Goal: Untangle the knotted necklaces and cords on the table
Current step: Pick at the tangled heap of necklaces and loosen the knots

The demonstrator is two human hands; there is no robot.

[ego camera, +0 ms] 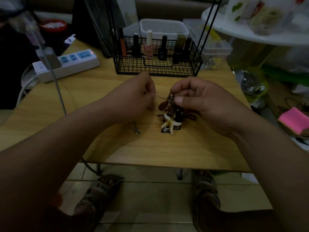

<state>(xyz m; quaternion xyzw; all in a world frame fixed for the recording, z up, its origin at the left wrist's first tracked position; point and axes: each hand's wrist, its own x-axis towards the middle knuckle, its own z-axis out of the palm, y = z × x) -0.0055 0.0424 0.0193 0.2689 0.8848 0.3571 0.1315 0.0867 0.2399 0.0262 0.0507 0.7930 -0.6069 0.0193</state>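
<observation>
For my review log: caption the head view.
Left hand pinches a thin chain; right hand pinches the tangled charm cluster.

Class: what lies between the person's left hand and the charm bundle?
In the head view, a thin chain runs from the left hand to the charm bundle that the right hand pinches.

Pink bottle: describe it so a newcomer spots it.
At the far edge of the wooden table stands a black wire basket with a row of small bottles. The pink bottle is left of the row's middle. It alone is pale with a white cap; its neighbours are black.
</observation>
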